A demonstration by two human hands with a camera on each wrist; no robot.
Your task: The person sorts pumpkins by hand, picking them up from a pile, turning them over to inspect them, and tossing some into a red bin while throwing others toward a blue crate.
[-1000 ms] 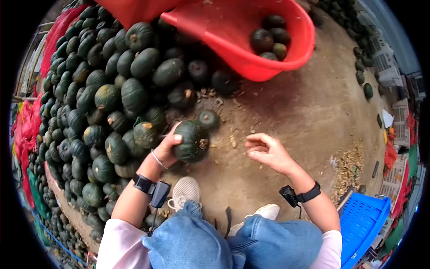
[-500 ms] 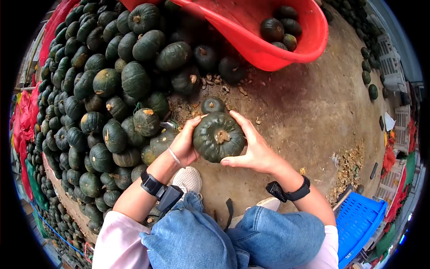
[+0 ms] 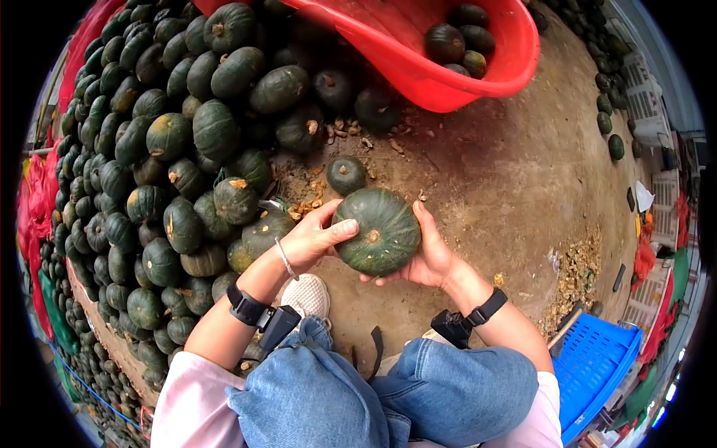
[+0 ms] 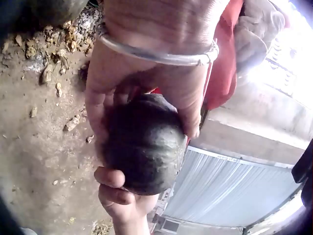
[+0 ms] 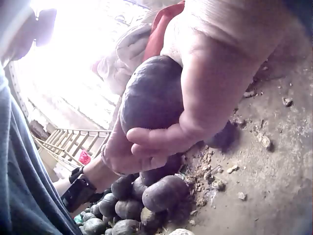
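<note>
A dark green squash (image 3: 379, 230) is held between both hands above the dirt floor, in front of my knees. My left hand (image 3: 317, 239) presses its left side, thumb and fingers spread over the rind. My right hand (image 3: 427, 257) cups it from the right and underneath. In the left wrist view the squash (image 4: 143, 144) sits in the left palm (image 4: 146, 93) with the right fingers (image 4: 115, 188) below it. In the right wrist view the right hand (image 5: 195, 107) wraps the squash (image 5: 151, 95).
A big heap of green squashes (image 3: 172, 149) fills the left side. A small squash (image 3: 346, 175) lies on the floor just beyond the hands. A red tub (image 3: 418, 71) holding a few squashes stands at the top. A blue crate (image 3: 601, 373) is at lower right.
A second ago only my left hand held the squash; the right hand came in and took its right side. The squash has since turned and shifted slightly right, its stem end rolled away.
</note>
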